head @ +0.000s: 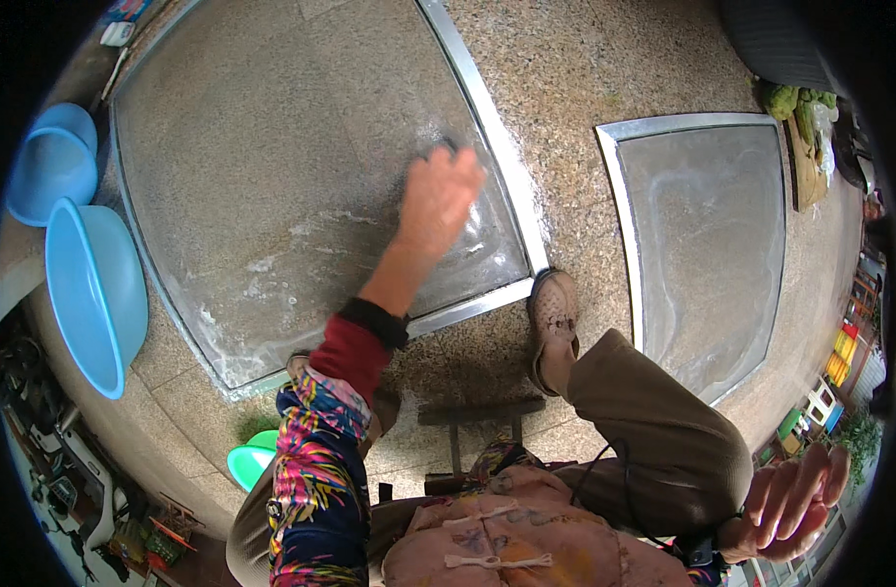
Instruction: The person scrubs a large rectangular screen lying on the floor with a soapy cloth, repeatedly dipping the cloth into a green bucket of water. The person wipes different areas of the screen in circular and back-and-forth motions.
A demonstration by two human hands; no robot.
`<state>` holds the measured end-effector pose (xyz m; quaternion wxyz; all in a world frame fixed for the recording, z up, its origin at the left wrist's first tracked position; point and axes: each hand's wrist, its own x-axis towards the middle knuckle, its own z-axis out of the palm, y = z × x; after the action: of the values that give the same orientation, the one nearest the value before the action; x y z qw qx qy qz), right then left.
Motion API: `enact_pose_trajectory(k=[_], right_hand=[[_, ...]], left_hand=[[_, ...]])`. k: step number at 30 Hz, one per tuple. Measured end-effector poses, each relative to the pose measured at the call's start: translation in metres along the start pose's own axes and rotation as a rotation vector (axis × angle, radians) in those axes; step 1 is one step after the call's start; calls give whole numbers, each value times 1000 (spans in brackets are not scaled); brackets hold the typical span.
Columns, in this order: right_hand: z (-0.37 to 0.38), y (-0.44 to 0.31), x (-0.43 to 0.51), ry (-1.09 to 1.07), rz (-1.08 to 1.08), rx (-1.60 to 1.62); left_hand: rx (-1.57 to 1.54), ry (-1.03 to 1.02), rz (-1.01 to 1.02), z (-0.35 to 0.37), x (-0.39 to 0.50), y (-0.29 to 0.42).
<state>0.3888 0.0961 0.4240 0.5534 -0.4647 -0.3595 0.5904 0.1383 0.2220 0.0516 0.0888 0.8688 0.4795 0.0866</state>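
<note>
A large metal-framed screen panel lies flat on the speckled stone floor, with whitish foam and wet patches near its lower edge. My left hand is over its right part, fingers curled down around a small dark object; blur and the fingers hide most of that object. My right hand is raised beside my right knee, fingers loosely bent, with nothing seen in it. A smaller framed screen panel lies to the right, also streaked with whitish residue.
Blue plastic basins stand along the left side. A green basin is by my left leg. My right shoe touches the large panel's corner. A low stool or bench is between my legs. Green vegetables lie at the upper right.
</note>
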Motion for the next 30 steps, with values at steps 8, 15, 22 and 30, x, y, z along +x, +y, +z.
enact_pose_trajectory(k=[8,15,22,30], right_hand=[[4,5,5,-59,11,-46],[-3,-7,3,-124,83,-111],[2,-2,1,-77,79,-6],[-2,2,-3,-15,25,39]], left_hand=[[233,-242,269,28,-43,22],[128,142,-239,17,-24,-59],[-43,-105,149,37,-88,58],[203,-130,160,12,-103,-62]])
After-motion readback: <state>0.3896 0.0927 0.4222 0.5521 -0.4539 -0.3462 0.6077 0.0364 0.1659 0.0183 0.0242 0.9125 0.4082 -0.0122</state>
